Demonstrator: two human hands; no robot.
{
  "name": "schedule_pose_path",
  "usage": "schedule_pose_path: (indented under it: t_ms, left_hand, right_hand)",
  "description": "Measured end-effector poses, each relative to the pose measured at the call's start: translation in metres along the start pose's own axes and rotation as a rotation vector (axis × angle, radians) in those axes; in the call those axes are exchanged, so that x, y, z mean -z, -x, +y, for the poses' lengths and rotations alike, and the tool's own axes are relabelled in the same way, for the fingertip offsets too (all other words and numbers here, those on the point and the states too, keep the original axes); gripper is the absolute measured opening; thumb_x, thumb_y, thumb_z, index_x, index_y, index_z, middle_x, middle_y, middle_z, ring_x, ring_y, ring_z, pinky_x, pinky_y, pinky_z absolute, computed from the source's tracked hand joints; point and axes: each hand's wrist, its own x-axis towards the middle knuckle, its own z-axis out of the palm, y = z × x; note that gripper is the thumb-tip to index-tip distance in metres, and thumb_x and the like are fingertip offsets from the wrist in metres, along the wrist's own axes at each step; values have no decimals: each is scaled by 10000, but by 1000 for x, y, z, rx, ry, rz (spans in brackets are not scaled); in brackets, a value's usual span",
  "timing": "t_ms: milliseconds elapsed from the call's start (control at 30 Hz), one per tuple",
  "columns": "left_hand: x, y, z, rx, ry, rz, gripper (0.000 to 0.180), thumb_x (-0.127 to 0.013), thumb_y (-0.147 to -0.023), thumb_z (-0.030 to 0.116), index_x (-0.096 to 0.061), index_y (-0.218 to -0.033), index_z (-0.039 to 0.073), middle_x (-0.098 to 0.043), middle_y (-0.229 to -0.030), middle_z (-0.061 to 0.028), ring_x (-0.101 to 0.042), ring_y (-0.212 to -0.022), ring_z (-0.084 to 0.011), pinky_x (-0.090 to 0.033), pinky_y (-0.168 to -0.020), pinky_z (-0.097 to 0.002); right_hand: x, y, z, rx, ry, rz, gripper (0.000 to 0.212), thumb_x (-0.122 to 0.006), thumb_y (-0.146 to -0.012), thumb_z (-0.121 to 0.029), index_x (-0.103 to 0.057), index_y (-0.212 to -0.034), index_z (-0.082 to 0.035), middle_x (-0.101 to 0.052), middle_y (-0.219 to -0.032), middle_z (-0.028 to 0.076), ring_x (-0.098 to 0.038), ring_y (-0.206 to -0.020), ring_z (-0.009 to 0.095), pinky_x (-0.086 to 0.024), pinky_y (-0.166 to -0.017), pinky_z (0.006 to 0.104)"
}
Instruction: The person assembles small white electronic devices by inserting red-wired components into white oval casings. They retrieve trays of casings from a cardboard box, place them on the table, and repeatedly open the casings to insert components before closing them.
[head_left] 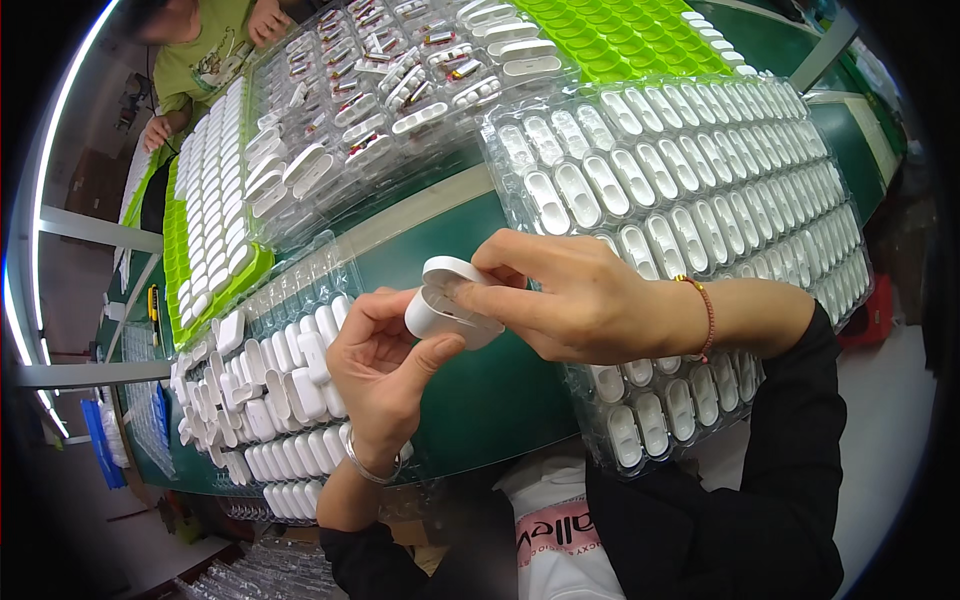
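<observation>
A small white earbud charging case [428, 318] is held up over the green table, its rounded lid [452, 267] raised. My left hand [375, 365] grips the body of the case between thumb and fingers. From the right, my right hand [575, 295] is closed at the same case, one finger reaching inside under the lid and the others bent at the lid's edge. Whatever lies inside the case is mostly hidden by these fingers. A clear tray of white oval case shells [660, 165] extends beneath and beyond my right forearm.
At my left, white cases and parts [290, 375] crowd another clear tray. Farther back are trays of shells with small red parts [385, 75], a green tray [620, 40] and a green-edged tray of white pieces [215, 200]. Another person [205, 55] is at the far left.
</observation>
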Motion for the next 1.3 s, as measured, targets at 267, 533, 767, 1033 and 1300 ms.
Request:
schedule_pose_path:
  t_ms: [267, 533, 767, 1033, 1300]
  left_hand:
    - [10, 8, 1, 188, 293, 3, 324, -778, -808, 47, -565, -1049, 8, -639, -1022, -73, -625, -949, -127, -501, -863, -282]
    - [23, 20, 18, 144, 173, 220, 327, -721, -863, 33, -537, -1132, 3, -639, -1079, -90, -614, -997, -135, -483, -894, -279]
    - [58, 21, 32, 1, 65, 388, 322, -636, -916, 3, -502, -1208, -15, -593, -1169, -116, -592, -1052, -142, -490, -889, -281]
    - [85, 98, 45, 67, -381, 416, 225, -590, -909, -58, -564, -1129, -24, -602, -1104, -97, -611, -955, -141, -492, -793, -245]
    - [107, 131, 40, -97, -678, 637, 136, -585, -900, -73, -611, -1025, -27, -617, -1002, -88, -591, -830, -109, -484, -732, -230]
  right_hand:
    - [-4, -4, -2, -23, -108, -6, 313, -664, -720, 14, -655, -1023, -66, -593, -931, 83, -633, -724, 252, -513, -569, 329]
    - [-11, -39, -17, 25, -154, -40, 296, -715, -787, -60, -652, -1076, -54, -613, -977, 90, -630, -755, 270, -522, -614, 343]
    - [-65, -93, -3, -149, -369, -144, 170, -693, -788, 5, -679, -957, -1, -652, -832, 131, -621, -691, 266, -490, -617, 337]
    - [-86, -184, 114, -19, 19, 34, 137, -655, -805, -6, -702, -933, 9, -681, -801, 164, -648, -678, 278, -498, -630, 341]
    - [-121, -208, 176, -83, 148, -205, 203, -612, -772, -79, -743, -921, -36, -705, -886, 173, -672, -837, 344, -525, -790, 403]
